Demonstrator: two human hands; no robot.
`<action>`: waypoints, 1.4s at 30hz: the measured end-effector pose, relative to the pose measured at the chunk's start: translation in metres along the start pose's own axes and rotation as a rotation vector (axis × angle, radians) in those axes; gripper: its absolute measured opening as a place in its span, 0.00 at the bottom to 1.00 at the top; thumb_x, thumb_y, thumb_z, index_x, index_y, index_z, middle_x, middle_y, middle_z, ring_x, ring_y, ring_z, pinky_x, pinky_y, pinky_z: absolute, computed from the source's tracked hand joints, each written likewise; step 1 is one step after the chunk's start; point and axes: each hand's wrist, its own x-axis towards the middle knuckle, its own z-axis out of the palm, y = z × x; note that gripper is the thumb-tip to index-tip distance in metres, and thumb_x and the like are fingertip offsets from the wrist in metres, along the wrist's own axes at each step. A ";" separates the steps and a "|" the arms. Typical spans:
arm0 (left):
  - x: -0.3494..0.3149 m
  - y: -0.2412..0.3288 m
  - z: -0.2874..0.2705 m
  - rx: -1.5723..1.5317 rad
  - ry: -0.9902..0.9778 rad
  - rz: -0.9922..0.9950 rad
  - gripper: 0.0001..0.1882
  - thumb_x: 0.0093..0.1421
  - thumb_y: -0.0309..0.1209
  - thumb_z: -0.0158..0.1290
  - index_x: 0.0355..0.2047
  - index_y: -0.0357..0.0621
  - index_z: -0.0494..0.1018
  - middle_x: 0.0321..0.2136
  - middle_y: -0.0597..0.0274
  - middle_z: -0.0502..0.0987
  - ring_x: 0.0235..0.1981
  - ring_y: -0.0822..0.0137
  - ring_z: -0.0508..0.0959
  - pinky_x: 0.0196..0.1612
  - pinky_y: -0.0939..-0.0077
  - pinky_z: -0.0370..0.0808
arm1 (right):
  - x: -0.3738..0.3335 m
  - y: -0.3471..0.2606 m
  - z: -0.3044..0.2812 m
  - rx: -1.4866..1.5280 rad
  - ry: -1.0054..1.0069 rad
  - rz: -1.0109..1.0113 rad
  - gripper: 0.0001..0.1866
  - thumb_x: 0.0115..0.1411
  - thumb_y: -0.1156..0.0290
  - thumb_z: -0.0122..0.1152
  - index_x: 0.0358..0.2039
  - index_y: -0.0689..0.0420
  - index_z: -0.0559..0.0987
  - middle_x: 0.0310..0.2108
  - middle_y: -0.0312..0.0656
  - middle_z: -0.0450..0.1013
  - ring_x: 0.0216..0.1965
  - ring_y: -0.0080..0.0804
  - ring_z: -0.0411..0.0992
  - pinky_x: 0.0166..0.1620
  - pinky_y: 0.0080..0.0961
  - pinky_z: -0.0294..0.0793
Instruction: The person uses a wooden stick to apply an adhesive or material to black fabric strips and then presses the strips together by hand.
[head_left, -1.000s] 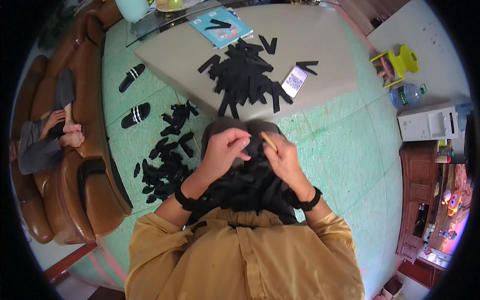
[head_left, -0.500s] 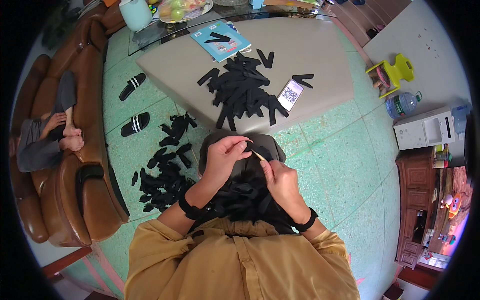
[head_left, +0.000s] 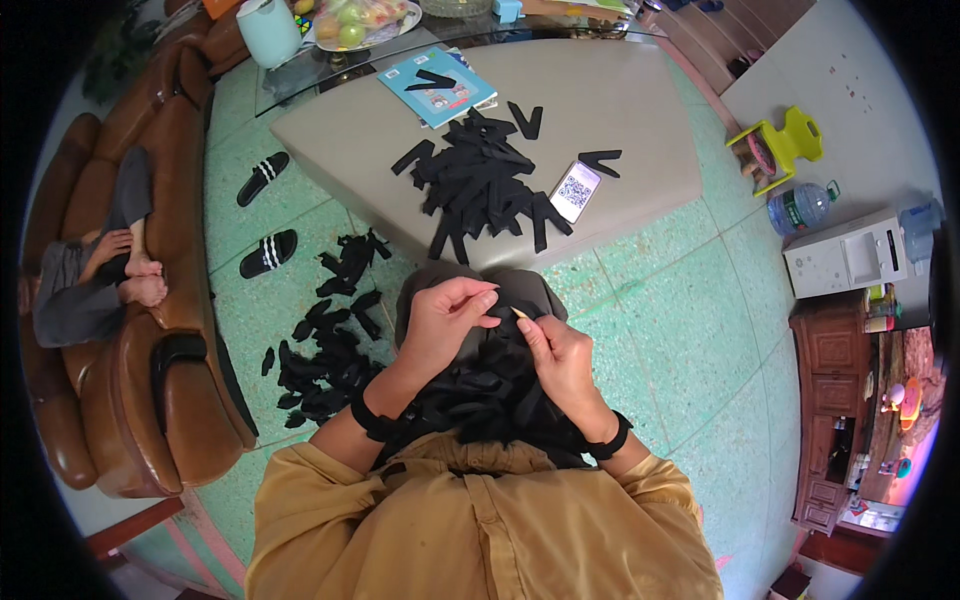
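Over my lap, my left hand (head_left: 447,318) is closed in a pinch at the end of a black cloth strip (head_left: 513,306), hard to tell from my dark trousers behind it. A slim pale stick with a pointed tip (head_left: 518,313) sticks out of my right hand (head_left: 562,362), which grips it between thumb and fingers. Its tip lies close to the strip; whether they touch I cannot tell. Below both hands, a heap of black cloth pieces (head_left: 470,392) fills my lap. Ahead, on the grey bench (head_left: 620,110), lies a pile of folded black strips (head_left: 478,175).
Beside the pile are a phone (head_left: 576,192) and blue booklets (head_left: 440,88). Black pieces (head_left: 325,370) are scattered on the floor at left, near striped slippers (head_left: 268,253). A person (head_left: 110,250) sits on the brown sofa (head_left: 170,400). A yellow-green chair (head_left: 790,140) stands at right.
My hands stay over my lap; the left fingers have shifted slightly and the stick's tip, earlier against the black strip, now shows a little apart from the left fingers.
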 end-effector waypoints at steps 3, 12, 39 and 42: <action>0.000 -0.002 0.000 0.015 -0.006 0.021 0.07 0.58 0.23 0.50 0.34 0.29 0.71 0.27 0.63 0.75 0.28 0.78 0.74 0.30 0.81 0.79 | 0.000 -0.002 -0.002 0.250 -0.043 0.232 0.17 0.58 0.64 0.57 0.17 0.62 0.70 0.11 0.38 0.63 0.12 0.28 0.58 0.16 0.23 0.55; -0.002 -0.007 0.004 0.039 0.067 0.043 0.08 0.59 0.26 0.50 0.34 0.31 0.71 0.27 0.62 0.75 0.26 0.76 0.75 0.30 0.81 0.78 | 0.004 0.004 -0.003 0.361 -0.207 0.364 0.20 0.59 0.60 0.56 0.16 0.60 0.72 0.10 0.28 0.60 0.13 0.13 0.55 0.17 0.15 0.53; 0.003 -0.018 0.010 0.071 0.210 -0.005 0.06 0.54 0.25 0.54 0.26 0.32 0.75 0.22 0.67 0.75 0.23 0.80 0.72 0.26 0.86 0.69 | -0.006 -0.004 0.014 -0.267 -0.094 -0.162 0.15 0.58 0.67 0.54 0.18 0.61 0.67 0.14 0.51 0.65 0.17 0.52 0.66 0.19 0.38 0.63; 0.004 -0.012 0.012 0.344 0.154 0.090 0.06 0.54 0.23 0.53 0.30 0.31 0.73 0.24 0.65 0.76 0.25 0.78 0.73 0.29 0.85 0.70 | 0.001 -0.002 0.009 -0.222 -0.110 -0.167 0.15 0.58 0.68 0.54 0.18 0.61 0.67 0.14 0.51 0.65 0.18 0.51 0.67 0.19 0.38 0.63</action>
